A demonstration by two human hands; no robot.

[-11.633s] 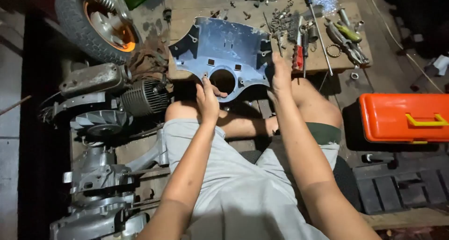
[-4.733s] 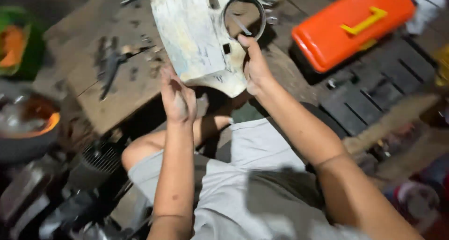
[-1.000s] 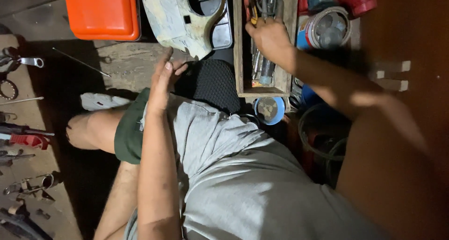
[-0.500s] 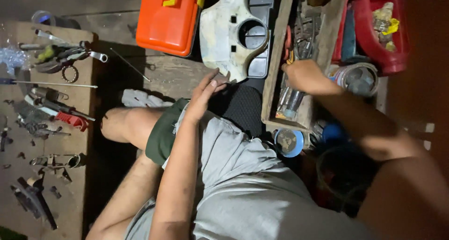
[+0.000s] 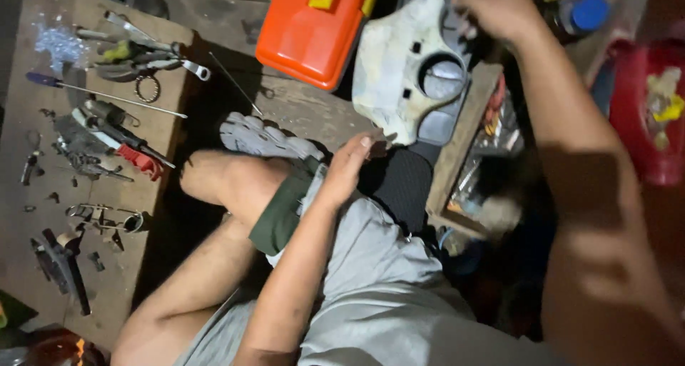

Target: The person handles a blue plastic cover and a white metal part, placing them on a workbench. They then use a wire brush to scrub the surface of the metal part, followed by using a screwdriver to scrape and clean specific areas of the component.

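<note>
Cover plate [image 5: 396,80]: between the hands, beyond left hand [image 5: 349,170]
Toolbox [image 5: 314,27]: left of plate
Wooden tray [image 5: 460,152]: below right hand [image 5: 499,9]

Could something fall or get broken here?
Maybe. The pale metal cover is steadied only at its lower tip by the left hand while it leans partly on the wooden tray, so it could tip or slide. The right hand is blurred up by the cover's top edge; a bump there might knock it sideways. Loose tools, like the red-handled screwdriver on the board, lie near the bare knee and could get kicked.
</note>
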